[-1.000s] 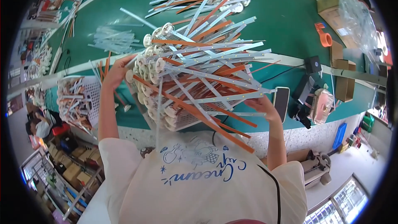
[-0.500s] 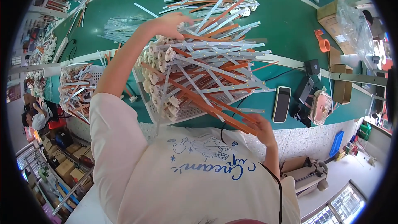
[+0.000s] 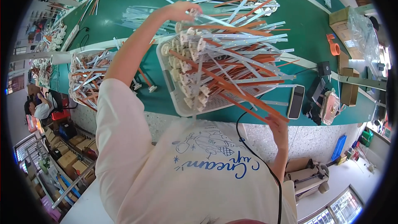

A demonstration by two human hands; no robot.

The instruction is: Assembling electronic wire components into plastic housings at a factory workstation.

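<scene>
Lifting gently seems wise so tangled strips don't snag: L hand pinches a blurred white end cap above the piled white basket, R hand, well apart, touches orange strip tips, grip unclear.

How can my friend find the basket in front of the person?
Find the big green table, then its edge nearest the person's pale shirt. There, between the person's left hand and right hand, sits a pale basket heaped with silvery and orange strips. Unlike the jumbled basket to its left, its strips nearly all point right.
</scene>
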